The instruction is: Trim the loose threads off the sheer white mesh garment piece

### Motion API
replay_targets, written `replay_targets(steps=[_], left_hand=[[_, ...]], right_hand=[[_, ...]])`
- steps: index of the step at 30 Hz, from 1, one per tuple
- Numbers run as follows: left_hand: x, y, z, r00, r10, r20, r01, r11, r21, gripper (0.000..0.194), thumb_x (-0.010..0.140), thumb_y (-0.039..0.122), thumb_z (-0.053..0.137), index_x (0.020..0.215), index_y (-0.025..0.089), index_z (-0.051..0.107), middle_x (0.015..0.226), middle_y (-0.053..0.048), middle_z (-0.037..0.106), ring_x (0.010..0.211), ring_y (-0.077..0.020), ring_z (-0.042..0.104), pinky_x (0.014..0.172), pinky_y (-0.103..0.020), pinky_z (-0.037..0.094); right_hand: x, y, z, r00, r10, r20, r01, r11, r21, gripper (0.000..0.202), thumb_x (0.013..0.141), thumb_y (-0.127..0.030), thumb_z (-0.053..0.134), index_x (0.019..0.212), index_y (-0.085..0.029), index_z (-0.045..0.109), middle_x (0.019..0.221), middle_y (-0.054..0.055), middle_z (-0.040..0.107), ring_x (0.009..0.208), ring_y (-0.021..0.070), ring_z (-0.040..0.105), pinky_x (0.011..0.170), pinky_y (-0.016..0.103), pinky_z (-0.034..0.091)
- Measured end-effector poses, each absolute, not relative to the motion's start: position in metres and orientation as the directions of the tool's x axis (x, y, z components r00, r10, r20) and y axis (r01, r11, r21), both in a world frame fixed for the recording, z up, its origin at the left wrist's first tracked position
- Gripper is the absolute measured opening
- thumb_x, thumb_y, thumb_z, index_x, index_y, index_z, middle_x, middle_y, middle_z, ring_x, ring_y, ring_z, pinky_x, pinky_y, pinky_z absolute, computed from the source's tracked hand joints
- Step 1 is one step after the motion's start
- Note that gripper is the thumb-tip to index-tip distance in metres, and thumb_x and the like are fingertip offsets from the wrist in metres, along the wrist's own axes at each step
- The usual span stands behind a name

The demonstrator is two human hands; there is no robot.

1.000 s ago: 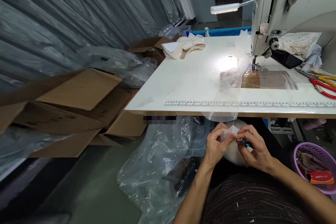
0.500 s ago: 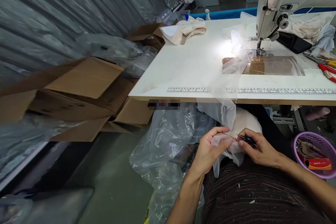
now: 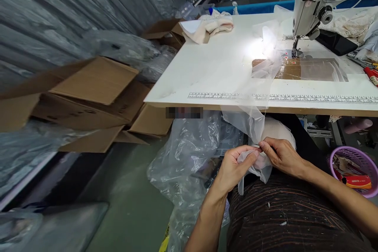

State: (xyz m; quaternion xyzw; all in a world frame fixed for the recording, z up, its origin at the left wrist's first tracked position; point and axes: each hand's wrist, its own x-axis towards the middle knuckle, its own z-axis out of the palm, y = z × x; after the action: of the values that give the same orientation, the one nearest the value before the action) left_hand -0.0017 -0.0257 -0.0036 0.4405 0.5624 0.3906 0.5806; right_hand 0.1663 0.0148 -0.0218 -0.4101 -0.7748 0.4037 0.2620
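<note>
Over my lap, my left hand (image 3: 238, 164) pinches a sheer white fabric (image 3: 256, 126), with folds hanging below the fingers. My right hand (image 3: 279, 153) is closed, its fingertips meeting those of my left hand at the fabric's edge. A small dark thing shows between the fingertips, too small to make out. The sheer fabric runs up over the table edge toward the sewing machine (image 3: 307, 4). A pale, rounded piece of cloth (image 3: 279, 130) lies behind my right hand.
The white table (image 3: 206, 71) has a printed ruler along its front edge. A folded cream cloth (image 3: 206, 27), a black phone (image 3: 336, 42) and red-handled pliers (image 3: 371, 75) lie on it. Cardboard boxes (image 3: 97, 82) stand left, clear plastic (image 3: 189, 157) hangs below, and a purple basket (image 3: 354, 157) is right.
My right hand has moved slightly up and left, against my left fingertips. The dark pointed tool that showed in it is now mostly hidden. The view has shifted a little.
</note>
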Motion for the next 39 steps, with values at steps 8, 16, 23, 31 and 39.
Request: replay_targets(steps=[8,16,23,31,39], left_hand=[[-0.003,-0.027,-0.006,0.052,0.931,-0.362,-0.038,0.364,0.930,0.032,0.072,0.045,0.077,0.080,0.014,0.075,0.066,-0.006,0.074,0.057,-0.0165,0.067,0.055,-0.024,0.053],[-0.003,-0.027,-0.004,0.077,0.933,-0.353,-0.035,0.356,0.934,0.031,0.072,0.045,0.078,0.076,0.014,0.075,0.064,-0.005,0.073,0.055,-0.0145,0.065,0.055,-0.023,0.052],[-0.004,-0.024,-0.008,0.080,0.872,-0.483,-0.267,0.486,0.832,0.042,0.060,0.046,0.086,0.080,0.012,0.073,0.065,-0.005,0.074,0.052,-0.0165,0.067,0.052,-0.026,0.056],[0.002,-0.015,-0.021,-0.013,0.859,-0.513,-0.403,0.465,0.788,0.041,0.055,0.040,0.091,0.079,0.013,0.070,0.066,-0.004,0.074,0.059,-0.0183,0.071,0.057,-0.025,0.058],[0.008,-0.016,-0.021,0.064,0.882,-0.466,-0.311,0.462,0.831,0.045,0.059,0.046,0.088,0.084,0.012,0.070,0.066,-0.003,0.073,0.058,-0.0161,0.069,0.057,-0.024,0.055]], right_hand=[[0.172,0.006,-0.022,-0.516,0.855,0.051,0.446,0.319,-0.836,0.049,0.102,-0.045,0.025,0.075,-0.020,0.058,0.056,-0.002,0.051,0.048,0.0117,0.041,0.049,0.023,0.031],[0.168,0.008,-0.024,-0.452,0.892,-0.003,0.432,0.216,-0.876,0.056,0.098,-0.060,0.026,0.073,-0.021,0.057,0.056,-0.002,0.046,0.049,0.0121,0.038,0.051,0.025,0.028],[0.175,0.005,-0.027,-0.512,0.803,-0.306,0.063,-0.320,-0.945,0.075,0.085,-0.082,0.021,0.082,-0.018,0.060,0.058,-0.001,0.052,0.052,0.0128,0.046,0.051,0.025,0.034],[0.179,0.002,-0.028,-0.455,0.796,-0.399,-0.061,-0.475,-0.878,0.069,0.085,-0.080,0.030,0.078,-0.017,0.057,0.047,-0.002,0.051,0.043,0.0107,0.041,0.044,0.024,0.025],[0.181,0.002,-0.032,-0.445,0.874,-0.196,0.069,-0.185,-0.980,0.047,0.079,-0.065,0.059,0.076,-0.018,0.057,0.060,-0.003,0.053,0.057,0.0116,0.047,0.055,0.024,0.037]])
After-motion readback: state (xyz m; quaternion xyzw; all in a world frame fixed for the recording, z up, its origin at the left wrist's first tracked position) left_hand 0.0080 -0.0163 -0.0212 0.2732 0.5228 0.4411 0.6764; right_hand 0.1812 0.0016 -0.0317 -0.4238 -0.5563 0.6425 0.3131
